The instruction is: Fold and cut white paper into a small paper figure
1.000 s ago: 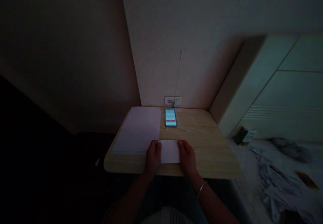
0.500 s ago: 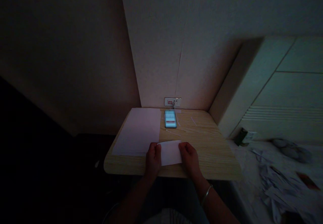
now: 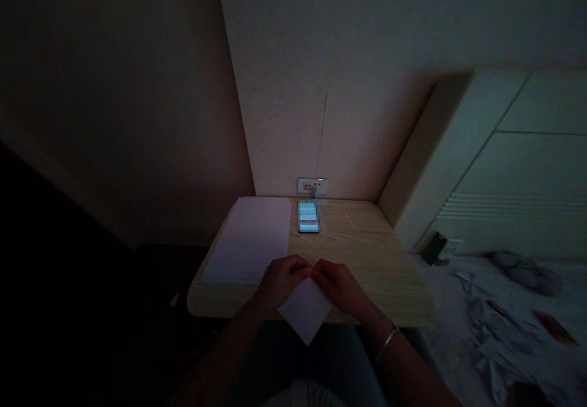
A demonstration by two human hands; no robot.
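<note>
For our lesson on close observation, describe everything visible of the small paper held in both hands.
The small paper looks pale, plain and thin, held cornerwise like a diamond. The left hand and right hand pinch its far corner, partly covering it. Its near corner shows past the front edge of the table.

near the far edge of your table (image 3: pixel 380 272), you have a lit phone (image 3: pixel 308 217) lying flat, its screen content pixelated. behind it, your wall (image 3: pixel 284 120) carries a socket plate (image 3: pixel 300 185) with a plug (image 3: pixel 314 189). to the right, note a pale panelled board (image 3: pixel 541 168), a dark green box (image 3: pixel 433 248), a grey bundle (image 3: pixel 525 272) and scattered papers (image 3: pixel 504 330) on a whitish surface (image 3: pixel 452 327).
</note>
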